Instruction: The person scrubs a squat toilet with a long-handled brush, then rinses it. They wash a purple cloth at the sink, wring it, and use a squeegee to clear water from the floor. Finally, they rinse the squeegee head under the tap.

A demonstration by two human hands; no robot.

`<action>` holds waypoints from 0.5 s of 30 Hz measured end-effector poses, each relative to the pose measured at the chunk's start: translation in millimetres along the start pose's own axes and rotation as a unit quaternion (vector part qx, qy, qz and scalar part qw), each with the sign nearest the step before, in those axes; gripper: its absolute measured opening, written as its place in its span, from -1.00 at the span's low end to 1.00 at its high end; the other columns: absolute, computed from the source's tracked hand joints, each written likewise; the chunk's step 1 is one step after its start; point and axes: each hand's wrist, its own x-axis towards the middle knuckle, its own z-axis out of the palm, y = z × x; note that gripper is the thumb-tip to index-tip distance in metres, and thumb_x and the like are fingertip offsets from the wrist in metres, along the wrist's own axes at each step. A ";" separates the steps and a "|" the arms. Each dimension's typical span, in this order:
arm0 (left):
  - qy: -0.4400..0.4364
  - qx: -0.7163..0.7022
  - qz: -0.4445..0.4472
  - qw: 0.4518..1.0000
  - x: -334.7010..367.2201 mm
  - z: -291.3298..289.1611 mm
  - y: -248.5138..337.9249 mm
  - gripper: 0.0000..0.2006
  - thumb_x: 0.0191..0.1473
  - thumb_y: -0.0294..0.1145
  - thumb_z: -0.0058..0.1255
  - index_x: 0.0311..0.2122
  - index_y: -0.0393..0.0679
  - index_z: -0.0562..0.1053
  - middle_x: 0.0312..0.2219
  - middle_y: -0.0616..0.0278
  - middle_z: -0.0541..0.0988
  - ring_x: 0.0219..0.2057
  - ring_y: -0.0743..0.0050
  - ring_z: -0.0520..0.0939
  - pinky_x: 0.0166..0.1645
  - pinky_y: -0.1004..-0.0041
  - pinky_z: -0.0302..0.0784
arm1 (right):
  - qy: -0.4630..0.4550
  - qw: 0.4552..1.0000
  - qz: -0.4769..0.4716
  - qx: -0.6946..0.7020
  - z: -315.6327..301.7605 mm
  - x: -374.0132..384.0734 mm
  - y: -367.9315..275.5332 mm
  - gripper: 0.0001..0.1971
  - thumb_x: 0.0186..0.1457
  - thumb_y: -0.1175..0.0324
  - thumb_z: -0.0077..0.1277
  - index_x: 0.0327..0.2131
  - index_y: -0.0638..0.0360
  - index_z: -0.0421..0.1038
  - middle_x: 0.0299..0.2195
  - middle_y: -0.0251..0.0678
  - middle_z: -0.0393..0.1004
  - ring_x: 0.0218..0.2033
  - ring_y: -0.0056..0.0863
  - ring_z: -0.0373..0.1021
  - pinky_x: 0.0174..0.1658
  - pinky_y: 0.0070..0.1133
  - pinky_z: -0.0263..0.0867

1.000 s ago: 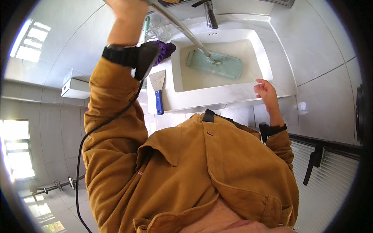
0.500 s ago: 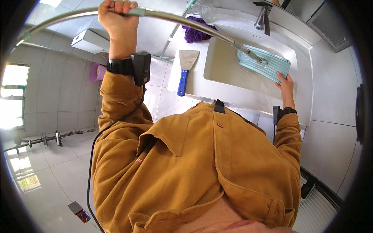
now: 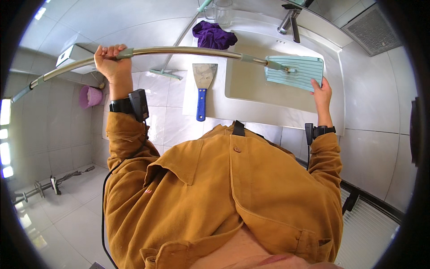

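A flat mop spans the view from left to right, its long metal pole [image 3: 188,51] ending in a pale teal rectangular head [image 3: 293,77]. My left hand [image 3: 112,62] is closed round the pole at a pale green sleeve. With fingers and thumb, my right hand [image 3: 321,92] grips the near right corner of the mop head. The ridged top of the head faces up, over the right part of the white sink basin [image 3: 251,92]. What is beneath the head is hidden.
A scraper [image 3: 202,92] with a blue handle lies on the counter left of the basin. Behind it sit a purple cloth [image 3: 214,36] and a glass mug [image 3: 222,12]. A metal faucet [image 3: 290,24] stands at the back. A squeegee [image 3: 168,73] and pink bin [image 3: 89,96] are left.
The pole has swung closer to level as my left hand came lower. The mop head has turned flatter to view, still in my right hand. The whole scene has shifted somewhat left.
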 end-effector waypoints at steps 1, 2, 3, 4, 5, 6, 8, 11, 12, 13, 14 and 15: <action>0.042 -0.011 0.006 0.999 6.3 -10.9 -1.0 -0.71 -0.12 -0.35 -0.04 -0.72 -0.01 0.14 -0.79 0.41 0.12 -0.71 0.52 0.18 -0.46 0.45 0.23 | -0.009 1.000 0.001 0.011 -3.8 -1.8 -2.1 -0.72 0.02 0.35 0.04 -0.17 0.22 0.39 -0.38 -0.40 0.46 -0.43 -0.66 0.36 -0.47 -0.67 0.32; 0.074 -0.023 0.009 0.997 11.7 -23.2 -1.7 -0.70 -0.11 -0.33 -0.03 -0.72 -0.02 0.14 -0.79 0.40 0.13 -0.71 0.51 0.19 -0.45 0.45 0.25 | -0.028 0.999 0.005 0.027 -8.1 -3.4 -3.4 -0.71 0.02 0.35 0.04 -0.16 0.22 0.38 -0.37 -0.40 0.46 -0.41 -0.67 0.35 -0.45 -0.67 0.31; 0.107 -0.020 0.013 0.994 14.7 -37.2 -1.1 -0.68 -0.11 -0.28 0.01 -0.70 -0.04 0.14 -0.78 0.39 0.14 -0.70 0.48 0.22 -0.44 0.42 0.28 | -0.048 0.998 0.008 0.043 -12.3 -4.8 -4.4 -0.70 0.03 0.34 0.04 -0.15 0.23 0.38 -0.36 -0.41 0.46 -0.40 -0.68 0.35 -0.42 -0.68 0.31; 0.160 -0.015 0.000 0.987 18.8 -51.2 -0.9 -0.66 -0.12 -0.27 0.02 -0.70 -0.02 0.12 -0.79 0.39 0.12 -0.70 0.48 0.20 -0.47 0.41 0.25 | -0.063 0.997 0.003 0.038 -16.4 -5.4 -5.0 -0.71 0.03 0.36 0.04 -0.14 0.21 0.38 -0.36 -0.42 0.46 -0.38 -0.68 0.35 -0.39 -0.68 0.31; 0.165 0.002 -0.010 0.986 20.2 -66.4 -2.6 -0.64 -0.12 -0.26 0.04 -0.71 -0.01 0.11 -0.79 0.40 0.11 -0.71 0.49 0.18 -0.50 0.43 0.23 | -0.079 0.996 -0.001 0.033 -20.4 -6.3 -5.6 -0.71 0.03 0.38 0.03 -0.14 0.19 0.38 -0.36 -0.44 0.45 -0.36 -0.68 0.34 -0.35 -0.67 0.31; 0.165 0.019 -0.016 0.986 20.2 -81.6 -4.0 -0.62 -0.12 -0.24 0.06 -0.71 -0.01 0.09 -0.80 0.41 0.09 -0.72 0.50 0.17 -0.53 0.44 0.20 | -0.088 0.995 -0.015 0.032 -23.9 -6.3 -6.5 -0.71 0.03 0.40 0.03 -0.13 0.17 0.38 -0.35 -0.46 0.45 -0.34 -0.67 0.34 -0.32 -0.67 0.31; 0.196 0.020 -0.032 0.980 20.5 -108.6 -4.5 -0.59 -0.12 -0.21 0.08 -0.72 0.00 0.08 -0.80 0.43 0.07 -0.73 0.53 0.14 -0.55 0.47 0.17 | -0.131 0.987 -0.086 0.035 -29.7 -6.4 -9.3 -0.71 0.03 0.44 0.02 -0.12 0.19 0.38 -0.31 -0.43 0.45 -0.33 -0.64 0.33 -0.26 -0.65 0.28; 0.216 -0.002 -0.060 0.975 12.4 -139.1 -3.5 -0.55 -0.12 -0.18 0.11 -0.73 0.01 0.06 -0.80 0.45 0.05 -0.74 0.56 0.11 -0.58 0.51 0.15 | -0.178 0.964 -0.193 -0.039 -36.0 -4.6 -16.5 -0.72 0.01 0.50 0.01 -0.14 0.23 0.38 -0.29 -0.35 0.44 -0.32 -0.53 0.34 -0.19 -0.61 0.26; 0.232 -0.021 -0.071 0.970 9.4 -144.7 -2.4 -0.54 -0.12 -0.17 0.12 -0.74 0.01 0.06 -0.80 0.46 0.05 -0.74 0.57 0.11 -0.59 0.52 0.14 | -0.182 0.961 -0.196 -0.077 -37.8 -4.2 -19.4 -0.72 0.00 0.52 0.01 -0.14 0.25 0.38 -0.29 -0.32 0.44 -0.32 -0.48 0.34 -0.17 -0.60 0.26; 0.230 0.004 -0.065 0.971 4.8 -148.7 -3.2 -0.53 -0.13 -0.17 0.15 -0.75 0.01 0.07 -0.81 0.47 0.04 -0.74 0.59 0.10 -0.59 0.53 0.14 | -0.203 0.941 -0.248 -0.110 -39.2 -4.0 -21.6 -0.71 -0.03 0.54 0.01 -0.15 0.25 0.39 -0.30 -0.29 0.43 -0.31 -0.44 0.34 -0.17 -0.58 0.26; 0.217 0.008 -0.061 0.974 0.0 -150.5 -2.2 -0.53 -0.13 -0.17 0.16 -0.75 0.01 0.08 -0.81 0.47 0.05 -0.74 0.60 0.10 -0.59 0.53 0.15 | -0.215 0.927 -0.272 -0.143 -40.6 -4.4 -23.2 -0.70 -0.06 0.56 0.01 -0.16 0.25 0.39 -0.31 -0.27 0.42 -0.31 -0.40 0.34 -0.18 -0.56 0.27; 0.203 0.012 -0.055 0.978 -4.8 -150.4 -0.9 -0.53 -0.13 -0.17 0.17 -0.75 0.01 0.08 -0.81 0.48 0.05 -0.75 0.61 0.10 -0.59 0.54 0.15 | -0.225 0.914 -0.295 -0.164 -41.4 -5.9 -23.8 -0.69 -0.08 0.58 0.01 -0.17 0.25 0.39 -0.32 -0.24 0.41 -0.30 -0.36 0.34 -0.18 -0.54 0.27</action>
